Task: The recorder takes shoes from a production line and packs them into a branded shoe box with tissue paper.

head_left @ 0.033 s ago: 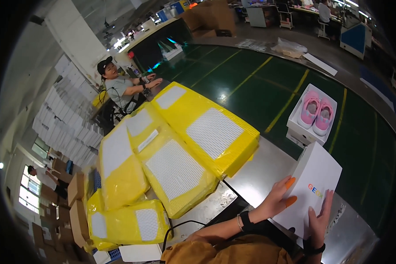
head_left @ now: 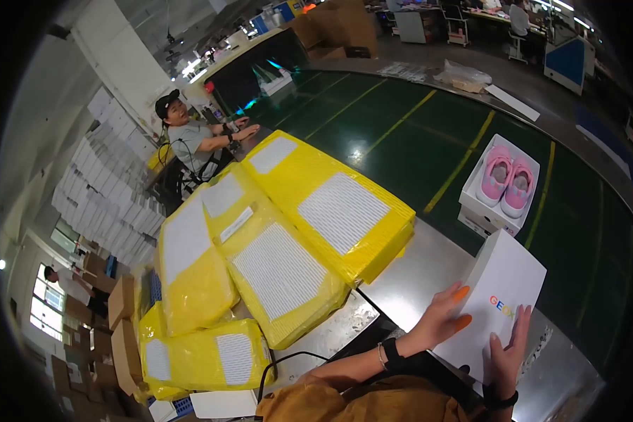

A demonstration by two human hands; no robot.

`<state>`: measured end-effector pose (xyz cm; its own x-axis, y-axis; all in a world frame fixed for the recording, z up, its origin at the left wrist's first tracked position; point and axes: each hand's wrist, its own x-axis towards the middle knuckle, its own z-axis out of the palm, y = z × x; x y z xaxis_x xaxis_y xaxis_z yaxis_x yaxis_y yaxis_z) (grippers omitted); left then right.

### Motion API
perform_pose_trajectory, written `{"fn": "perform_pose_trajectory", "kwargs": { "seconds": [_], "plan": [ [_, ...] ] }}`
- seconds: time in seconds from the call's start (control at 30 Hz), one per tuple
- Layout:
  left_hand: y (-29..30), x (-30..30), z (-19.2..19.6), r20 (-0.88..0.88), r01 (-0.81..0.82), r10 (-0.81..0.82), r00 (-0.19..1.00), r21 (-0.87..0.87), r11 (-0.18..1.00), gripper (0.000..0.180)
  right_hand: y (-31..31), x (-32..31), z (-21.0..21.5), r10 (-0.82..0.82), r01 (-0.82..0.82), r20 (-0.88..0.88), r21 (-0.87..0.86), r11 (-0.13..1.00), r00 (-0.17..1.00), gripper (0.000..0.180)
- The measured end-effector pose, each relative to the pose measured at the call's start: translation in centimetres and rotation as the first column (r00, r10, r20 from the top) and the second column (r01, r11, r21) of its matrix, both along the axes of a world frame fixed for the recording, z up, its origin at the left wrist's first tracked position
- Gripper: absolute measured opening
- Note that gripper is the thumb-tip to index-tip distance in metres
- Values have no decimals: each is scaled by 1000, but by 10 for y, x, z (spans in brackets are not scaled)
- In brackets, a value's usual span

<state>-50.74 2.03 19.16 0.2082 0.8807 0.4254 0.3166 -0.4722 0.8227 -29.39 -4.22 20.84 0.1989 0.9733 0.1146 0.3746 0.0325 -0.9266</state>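
A white shoebox (head_left: 503, 299) with colourful lettering on its lid lies tilted between my hands at the table's right end. My left hand (head_left: 439, 320), with orange covers on two fingertips, presses against the box's left side. My right hand (head_left: 508, 352) grips its near right edge, the thumb on the lid and the fingers along the side. Just beyond, an open white shoebox (head_left: 470, 204) on the green belt holds a pair of pink shoes (head_left: 505, 184) with white soles. What the closed box contains is hidden.
Several yellow-wrapped packages (head_left: 288, 271) with white labels cover the metal table (head_left: 429, 278) on my left. A green conveyor belt (head_left: 401, 151) with yellow lines runs alongside. A co-worker (head_left: 190, 141) sits at the far left, near stacked white boxes (head_left: 109, 190). A black cable (head_left: 288, 357) lies near my left arm.
The closed shoebox and my hands have shifted very slightly; the rest looks the same.
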Motion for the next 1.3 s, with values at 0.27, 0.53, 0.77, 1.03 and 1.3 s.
{"fn": "perform_pose_trajectory", "kwargs": {
  "seconds": [0.27,0.53,0.77,1.03,1.3],
  "plan": [
    [-3,-17,1,181,141,-49,982,-539,830,65,1,-22,25,9,21,249,-120,992,968,73],
    [-9,-17,-29,557,330,74,827,-588,738,61,1,-24,18,59,-55,580,-24,998,812,69],
    [-7,-21,-39,509,314,53,859,-606,731,59,4,-30,22,63,-13,583,-91,996,810,69],
    [-1,-26,-35,375,263,-60,925,-517,815,66,7,-7,4,96,-73,445,-70,995,891,73],
    [96,-9,57,-124,191,-192,974,-21,981,72,34,12,31,-50,14,614,63,998,788,66]
  ]
}}
